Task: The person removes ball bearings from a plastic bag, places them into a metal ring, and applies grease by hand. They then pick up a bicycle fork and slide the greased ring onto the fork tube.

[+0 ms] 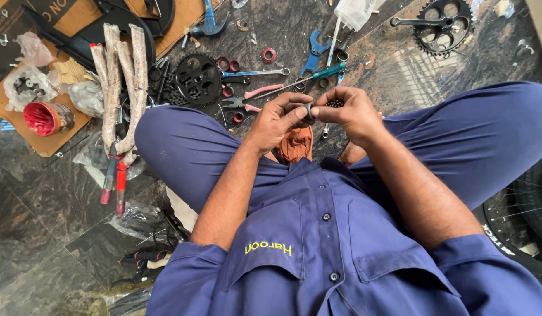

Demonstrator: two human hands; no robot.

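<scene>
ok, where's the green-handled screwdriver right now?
Head view, upper middle: the green-handled screwdriver lies on the floor just beyond the right hand, beside the blue wrench.

Bright even daylight, soft shadows, sheen on dark floor [399, 70], sharp focus, wide-angle edge bending.

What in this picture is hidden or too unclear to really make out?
- Small dark ring, head view: pinched between the left hand and right hand; fingers cover most of it.
- Orange cloth, head view: the left hand and blue shirt hide part.
- Bicycle tyre, head view: cut off by the right edge.
- Small parts in the clear bag, head view: too small to identify.
</scene>
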